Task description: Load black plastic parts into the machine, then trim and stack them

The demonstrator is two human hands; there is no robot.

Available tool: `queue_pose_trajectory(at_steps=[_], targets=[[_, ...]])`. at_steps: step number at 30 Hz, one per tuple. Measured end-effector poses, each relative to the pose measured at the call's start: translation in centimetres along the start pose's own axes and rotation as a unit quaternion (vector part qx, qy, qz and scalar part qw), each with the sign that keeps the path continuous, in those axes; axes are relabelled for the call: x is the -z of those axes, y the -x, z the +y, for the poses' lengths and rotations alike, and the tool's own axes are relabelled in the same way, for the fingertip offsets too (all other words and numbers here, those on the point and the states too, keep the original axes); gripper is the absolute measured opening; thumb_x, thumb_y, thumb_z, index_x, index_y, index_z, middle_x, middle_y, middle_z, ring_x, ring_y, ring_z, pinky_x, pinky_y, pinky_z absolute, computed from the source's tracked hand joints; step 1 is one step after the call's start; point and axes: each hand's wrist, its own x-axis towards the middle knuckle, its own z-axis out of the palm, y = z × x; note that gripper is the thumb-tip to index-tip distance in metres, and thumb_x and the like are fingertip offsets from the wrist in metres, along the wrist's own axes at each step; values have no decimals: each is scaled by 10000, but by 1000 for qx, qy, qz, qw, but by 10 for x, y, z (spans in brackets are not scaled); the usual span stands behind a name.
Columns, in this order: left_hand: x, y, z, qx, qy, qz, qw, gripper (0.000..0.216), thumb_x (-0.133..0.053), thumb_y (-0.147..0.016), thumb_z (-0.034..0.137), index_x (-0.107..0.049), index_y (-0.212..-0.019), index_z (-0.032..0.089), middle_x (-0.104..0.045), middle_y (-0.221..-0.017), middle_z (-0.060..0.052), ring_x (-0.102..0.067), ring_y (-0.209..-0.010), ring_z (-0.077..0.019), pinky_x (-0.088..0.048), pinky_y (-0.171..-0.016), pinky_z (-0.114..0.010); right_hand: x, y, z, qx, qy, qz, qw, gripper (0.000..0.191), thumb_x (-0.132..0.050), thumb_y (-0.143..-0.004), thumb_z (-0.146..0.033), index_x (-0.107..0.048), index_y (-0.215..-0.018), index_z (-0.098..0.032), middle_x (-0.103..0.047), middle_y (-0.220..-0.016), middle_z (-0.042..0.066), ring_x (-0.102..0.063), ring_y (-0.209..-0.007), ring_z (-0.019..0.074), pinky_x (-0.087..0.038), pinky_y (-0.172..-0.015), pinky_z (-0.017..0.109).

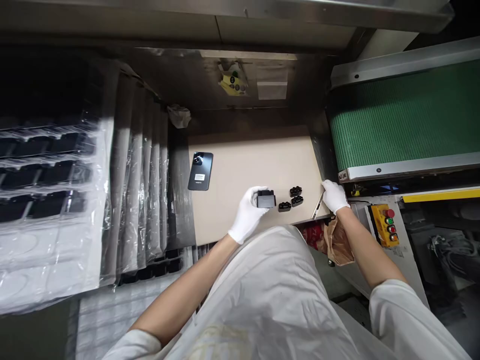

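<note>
The left hand (248, 214), in a white glove, is gripping a small black block (266, 199) just above the tan surface (240, 165), fingers wrapped around its near end. Just to its right, three smaller black parts (291, 198) are lying loose on the surface, close together. The right hand (333, 196), also gloved, is resting at the right edge of the surface, fingers curled onto a thin pale strip (318, 206) that is leaning along that edge; whether it is truly pinching the strip I cannot tell.

A black phone (200, 171) is lying face down near the left edge, well apart from both hands. Wrapped trays (56, 165) are stacked to the left, and a green conveyor (405, 120) is running along the right, with a button box (386, 224) below it.

By my judgement, the step in hand is a pick-up, with the block held and the small parts waiting. A next move would call for a steady grip on the block and care not to scatter the parts beside it.
</note>
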Motion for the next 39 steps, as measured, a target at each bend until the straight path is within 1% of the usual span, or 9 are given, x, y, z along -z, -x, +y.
queue_pose_trajectory(at_steps=[4, 7, 14, 17, 22, 28, 31, 34, 39], targets=[[-5, -39, -42, -18, -138, -6, 990, 522, -597, -722, 44, -581, -1229, 167, -681, -1311, -116, -643, -1252, -227, -481, -1149, -415, -11, 25, -8, -176, -118, 50, 976, 402, -422, -1016, -312, -620, -1326, -149, -706, -1287, 154, -653, -1130, 273, -449, -939, 352], [-11, -62, -60, -45, -295, -58, 953, 504, -528, -746, 12, -617, -1220, 159, -676, -1295, -119, -634, -1246, -238, -468, -1154, -411, -23, 54, -25, -256, -154, -24, 954, 481, -520, -979, -576, -654, -1217, -179, -764, -1113, 152, -712, -1034, 287, -492, -868, 360], [-35, -90, -58, -76, -615, -200, 759, 394, -515, -842, 76, -648, -1195, 189, -680, -1187, -144, -676, -1106, -298, -555, -919, -403, -21, 36, -33, -233, -93, -70, 965, 331, -548, -985, -424, -649, -1174, -172, -752, -1112, 173, -724, -1041, 298, -492, -881, 382], [-50, -96, -55, -78, -654, -218, 720, 328, -524, -830, 69, -661, -1120, 134, -679, -1065, -176, -682, -1040, -322, -546, -873, -415, -13, 18, -17, -210, -71, -43, 974, 322, -537, -989, -381, -649, -1199, -164, -738, -1159, 177, -708, -1065, 302, -473, -911, 395], [-49, -95, -62, -87, -646, -224, 725, 337, -509, -860, 90, -657, -1156, 155, -671, -1161, -170, -672, -1071, -315, -545, -903, -425, -11, 30, -8, -187, -103, 5, 977, 353, -527, -970, -339, -658, -1241, -156, -734, -1184, 155, -670, -1113, 305, -455, -945, 389], [-31, -88, -85, -89, -456, -98, 880, 401, -508, -868, 79, -606, -1250, 154, -663, -1297, -145, -616, -1235, -248, -485, -1107, -400, -22, 88, -28, -134, -287, 101, 943, 355, -507, -913, -286, -682, -1192, -153, -750, -1173, 136, -689, -1052, 250, -491, -1008, 372], [-27, -88, -97, -73, -382, -48, 920, 526, -485, -808, 28, -577, -1309, 161, -647, -1362, -120, -601, -1283, -208, -463, -1149, -381, -25, 109, -42, -123, -393, 92, 907, 344, -529, -884, -332, -705, -1121, -156, -775, -1074, 119, -725, -924, 223, -547, -947, 357], [-22, -87, -102, -120, -386, -80, 911, 541, -437, -809, 9, -602, -1304, 154, -630, -1394, -121, -560, -1339, -196, -412, -1201, -376, -22, 122, -54, -123, -441, 74, 886, 342, -539, -864, -371, -722, -1063, -161, -786, -1003, 108, -738, -870, 216, -575, -897, 354], [-9, -84, -101, -166, -483, -209, 834, 433, -467, -850, 59, -648, -1229, 162, -587, -1427, -148, -538, -1359, -263, -444, -1158, -406, -12, 146, -56, -136, -447, 73, 881, 355, -548, -884, -416, -733, -1066, -174, -792, -979, 93, -742, -884, 225, -577, -887, 373]])
